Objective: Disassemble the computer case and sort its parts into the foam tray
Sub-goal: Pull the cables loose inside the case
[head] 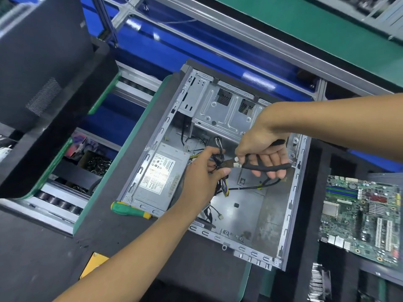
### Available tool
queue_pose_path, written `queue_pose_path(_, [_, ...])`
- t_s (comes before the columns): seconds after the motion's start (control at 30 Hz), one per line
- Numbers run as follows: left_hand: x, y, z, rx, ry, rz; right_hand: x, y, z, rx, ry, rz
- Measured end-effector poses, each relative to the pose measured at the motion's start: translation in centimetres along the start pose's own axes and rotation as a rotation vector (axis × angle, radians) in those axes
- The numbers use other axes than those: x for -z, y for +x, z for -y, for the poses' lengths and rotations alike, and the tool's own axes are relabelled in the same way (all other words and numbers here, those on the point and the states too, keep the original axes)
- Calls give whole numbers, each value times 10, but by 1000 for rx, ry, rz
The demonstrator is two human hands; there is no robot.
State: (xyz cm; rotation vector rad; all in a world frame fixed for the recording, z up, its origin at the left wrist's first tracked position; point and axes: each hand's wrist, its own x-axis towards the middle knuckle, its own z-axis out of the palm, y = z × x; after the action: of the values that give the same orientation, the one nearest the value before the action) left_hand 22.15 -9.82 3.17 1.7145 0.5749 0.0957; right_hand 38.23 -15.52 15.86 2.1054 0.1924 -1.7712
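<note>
The opened grey computer case [290, 192] lies flat on the black mat, its motherboard bay bare. A power supply [157, 177] with a white label sits in its left end. My left hand [202, 177] grips a bundle of black and coloured cables [220, 153] beside the power supply. My right hand [259, 147] holds black-handled pliers [266, 166], their jaws at the cable bundle next to my left thumb. The removed green motherboard [362, 216] lies in the black foam tray [316, 171] at the right.
A green-and-yellow screwdriver [128, 210] lies on the mat [122, 236] against the case's near-left corner. A black side panel [43, 83] leans at the left over a roller conveyor. A finned heatsink [319, 282] sits at bottom right. Blue and green conveyor frames run behind.
</note>
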Motion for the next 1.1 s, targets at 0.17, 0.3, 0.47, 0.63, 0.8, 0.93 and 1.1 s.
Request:
queue_pose_path(0.17, [0,1,1,-19,13,-3,5,8,0,-37,-26,189])
queue_pose_path(0.3, [0,-1,-1,-46,45,-3,6,16,-3,-8,35,227])
queue_pose_path(0.47, [-3,2,4,-51,44,-8,-7,22,-7,-4,99,158])
queue_pose_path(0.63, [-3,2,6,-58,38,-18,-20,24,-10,13,161,120])
queue_pose_path(0.8, [-3,1,4,-27,9,-10,-30,24,-16,65,216,76])
queue_pose_path(0.93, [-1,1,0,-13,-19,-11,-43,28,-26,132,305,36])
queue_pose_path(1.1, [1,-1,-5,34,-34,13,-54,28,-37,236,373,-37])
